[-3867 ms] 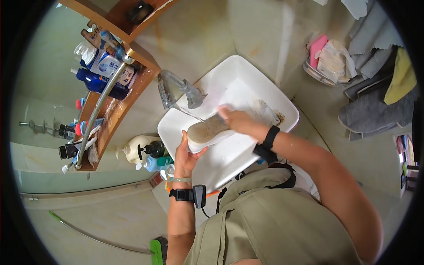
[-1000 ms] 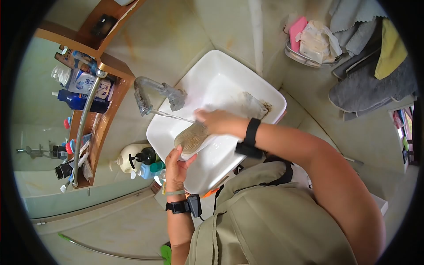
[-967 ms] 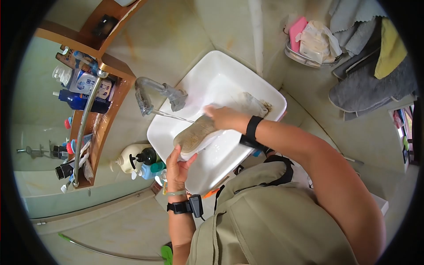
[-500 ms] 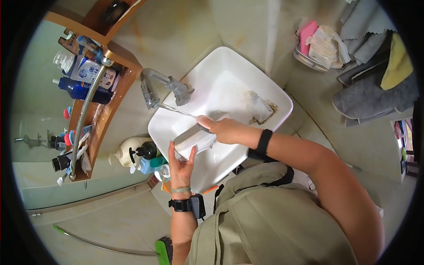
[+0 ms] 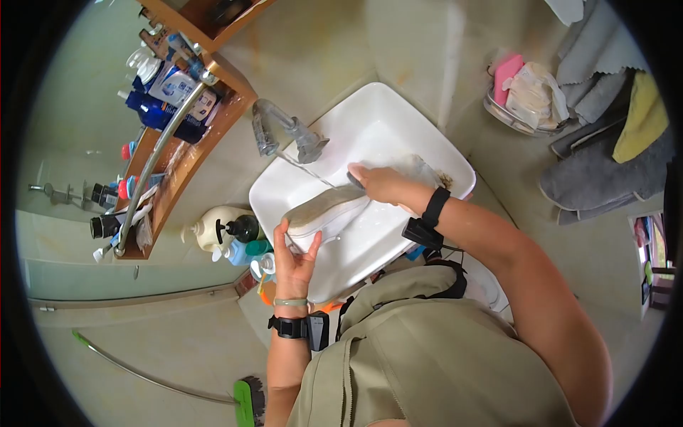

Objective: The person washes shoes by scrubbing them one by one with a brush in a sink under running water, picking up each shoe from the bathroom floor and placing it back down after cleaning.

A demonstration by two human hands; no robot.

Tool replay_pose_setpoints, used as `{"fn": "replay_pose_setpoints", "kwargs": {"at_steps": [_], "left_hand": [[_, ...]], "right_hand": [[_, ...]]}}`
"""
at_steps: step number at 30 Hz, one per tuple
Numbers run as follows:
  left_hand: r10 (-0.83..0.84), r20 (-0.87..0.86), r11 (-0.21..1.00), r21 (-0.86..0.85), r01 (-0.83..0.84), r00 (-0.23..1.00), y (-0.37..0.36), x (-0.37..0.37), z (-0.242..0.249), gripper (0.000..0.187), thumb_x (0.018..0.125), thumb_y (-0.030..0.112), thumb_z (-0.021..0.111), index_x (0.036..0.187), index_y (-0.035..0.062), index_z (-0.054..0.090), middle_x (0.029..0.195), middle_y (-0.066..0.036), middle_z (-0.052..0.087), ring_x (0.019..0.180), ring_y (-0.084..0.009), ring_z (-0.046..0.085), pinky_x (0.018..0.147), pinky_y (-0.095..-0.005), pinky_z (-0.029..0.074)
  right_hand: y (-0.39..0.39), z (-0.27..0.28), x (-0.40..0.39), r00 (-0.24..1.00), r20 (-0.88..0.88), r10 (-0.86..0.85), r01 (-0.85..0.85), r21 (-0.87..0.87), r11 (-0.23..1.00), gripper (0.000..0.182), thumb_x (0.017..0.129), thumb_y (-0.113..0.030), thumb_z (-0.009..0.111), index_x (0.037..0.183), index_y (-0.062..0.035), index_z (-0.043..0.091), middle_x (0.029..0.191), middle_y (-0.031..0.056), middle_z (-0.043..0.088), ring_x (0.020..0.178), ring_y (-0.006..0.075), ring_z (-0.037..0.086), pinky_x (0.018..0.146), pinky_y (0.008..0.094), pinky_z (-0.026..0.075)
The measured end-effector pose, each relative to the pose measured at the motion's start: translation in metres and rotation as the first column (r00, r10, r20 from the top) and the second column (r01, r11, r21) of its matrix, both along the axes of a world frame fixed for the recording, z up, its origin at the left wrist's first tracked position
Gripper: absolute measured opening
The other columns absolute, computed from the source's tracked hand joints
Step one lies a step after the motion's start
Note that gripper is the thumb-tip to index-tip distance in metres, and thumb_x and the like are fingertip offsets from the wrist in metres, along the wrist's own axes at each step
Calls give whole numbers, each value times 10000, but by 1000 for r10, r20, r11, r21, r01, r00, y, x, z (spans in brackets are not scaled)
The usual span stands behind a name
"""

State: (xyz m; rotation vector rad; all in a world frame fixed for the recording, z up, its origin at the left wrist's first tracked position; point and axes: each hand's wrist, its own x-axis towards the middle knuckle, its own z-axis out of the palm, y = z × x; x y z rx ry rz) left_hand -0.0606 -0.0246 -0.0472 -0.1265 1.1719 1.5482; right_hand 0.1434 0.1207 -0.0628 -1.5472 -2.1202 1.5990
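Observation:
A white shoe [image 5: 331, 212] with a grey-brown upper surface lies tilted over the washbasin [image 5: 274, 186]. Around its near end, the fingers and thumb of my left hand [image 5: 293, 260] are gripping it. My right hand [image 5: 391, 186] is closed near the shoe's far end, with a small dark grey edge showing at its fingertips; what it holds is mostly hidden. Water runs in a thin stream from the tap [image 5: 309, 142] towards the shoe. Behind my right hand, a second whitish thing [image 5: 420, 169] lies in the basin beside brown dirt, partly covered.
Pump bottles [image 5: 217, 229] stand by the basin's left edge. A wooden shelf [image 5: 186, 167] with toiletries and a metal rail juts in at upper left. A wire soap rack [image 5: 516, 121], grey slippers [image 5: 597, 174] and cloths hang at right. A green brush [image 5: 245, 402] is at lower left.
My right hand has moved right, off the top of the shoe to its far end, uncovering more of the shoe. My left hand keeps its grip. The view has shifted slightly.

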Motion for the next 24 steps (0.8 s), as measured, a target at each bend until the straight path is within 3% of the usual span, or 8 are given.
{"fn": "replay_pose_setpoints", "kwargs": {"at_steps": [5,8,11,13,16,18,22,24], "left_hand": [[-112,-302,993,-1,117,947,-18,-4,26,370,835,285,672,1119,71,570,1155,-70,591,1058,-235,579,849,-423,560],[-169,-333,979,50,197,928,-25,-11,29,313,849,244,640,1062,21,587,1129,-87,574,1027,-226,589,828,-456,568],[-157,-309,980,71,187,938,-28,-8,33,304,857,228,624,1042,-11,591,1096,-98,586,989,-228,611,806,-469,575],[-202,-390,970,50,239,898,-33,-9,32,345,850,276,636,1111,56,587,1125,-94,620,1032,-241,619,817,-422,575],[-228,-418,960,53,274,880,-42,-15,34,391,852,281,614,1139,17,578,1147,-111,613,1029,-253,625,823,-418,574],[-231,-441,955,67,289,867,-48,-14,46,424,850,278,606,1163,-4,561,1152,-122,610,1024,-260,629,818,-411,577],[-242,-481,937,108,331,842,-58,-15,55,520,828,274,602,1226,-47,505,1136,-152,611,1007,-269,638,795,-394,586],[-242,-505,938,97,332,829,-60,-13,60,548,813,270,610,1238,-53,488,1128,-159,611,1000,-266,641,794,-392,587]], "right_hand": [[19,-16,-2,995,93,-37,-2,387,922,462,866,-230,546,1287,-49,487,1139,229,610,1041,388,596,874,402,484],[29,-8,-11,923,-329,-200,337,440,832,803,780,-488,685,1296,73,433,1182,295,566,1104,381,570,902,403,466],[44,3,-36,870,-466,-160,392,459,797,792,773,-450,712,1307,59,425,1171,281,579,1097,374,578,900,393,468],[56,4,-50,868,-467,-171,397,445,803,789,760,-427,736,1321,30,424,1185,260,582,1102,370,575,907,385,465],[73,5,-60,886,-404,-229,378,341,861,771,766,-426,730,1329,2,424,1201,236,583,1104,364,574,911,385,462],[77,3,-62,855,-460,-238,448,426,786,726,787,-385,722,1328,-4,424,1183,224,596,1077,356,586,905,392,461],[72,8,-43,915,-377,-144,340,526,780,680,832,-348,679,1343,3,401,1150,234,606,991,344,625,841,391,494],[51,22,-26,946,-258,-197,277,327,903,638,894,-296,593,1401,-10,333,1090,237,620,846,336,655,740,400,521]]}}
